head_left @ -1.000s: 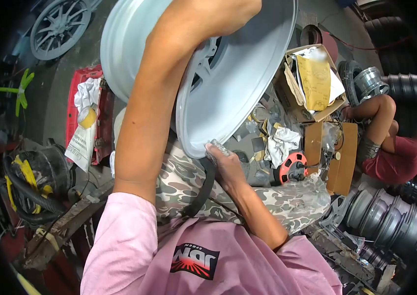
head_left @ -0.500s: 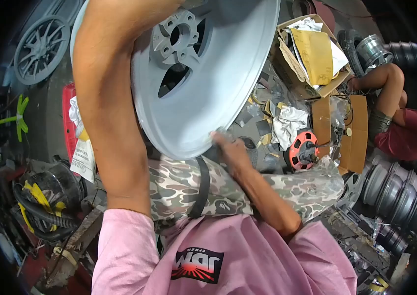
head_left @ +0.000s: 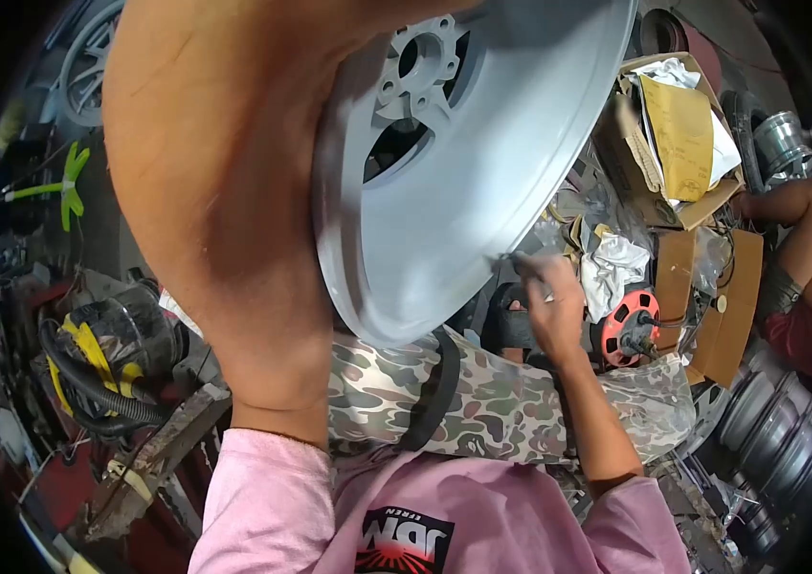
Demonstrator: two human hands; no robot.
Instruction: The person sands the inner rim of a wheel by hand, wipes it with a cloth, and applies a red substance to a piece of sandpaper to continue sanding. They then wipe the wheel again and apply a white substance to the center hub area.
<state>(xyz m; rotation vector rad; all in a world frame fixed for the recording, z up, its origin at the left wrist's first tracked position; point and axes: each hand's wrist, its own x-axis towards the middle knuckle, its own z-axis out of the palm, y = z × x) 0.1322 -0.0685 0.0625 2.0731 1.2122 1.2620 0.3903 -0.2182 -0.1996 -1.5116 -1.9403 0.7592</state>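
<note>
Stacked silver wheels (head_left: 779, 421) are lying to the lower right of the large grey wheel (head_left: 473, 210), with another person's bare leg (head_left: 793, 215) showing well to the right of it. That grey wheel is standing tilted, its lower lip showing just above the camouflage trousers (head_left: 501, 407). To its right an open cardboard box (head_left: 709, 205) is holding papers, a yellow sheet (head_left: 678, 139) lying uppermost, while a white cloth (head_left: 611, 275) and an orange-red reel (head_left: 630, 330) are resting to the wheel's lower right. Left of the wheel, a dark canister (head_left: 143, 320) is sitting with a ribbed hose (head_left: 119, 404) looping by it. The left arm (head_left: 214, 210) is arching over the wheel's left side, the left hand lying beyond the view's top edge, so I cannot tell how its fingers are closing. The right hand (head_left: 554, 301) is hovering just beside the wheel's lower right lip, its fingers sitting mostly curled; something small and dark (head_left: 513, 258) is showing at the fingertips, too blurred for telling whether they are gripping it or touching the lip.
</note>
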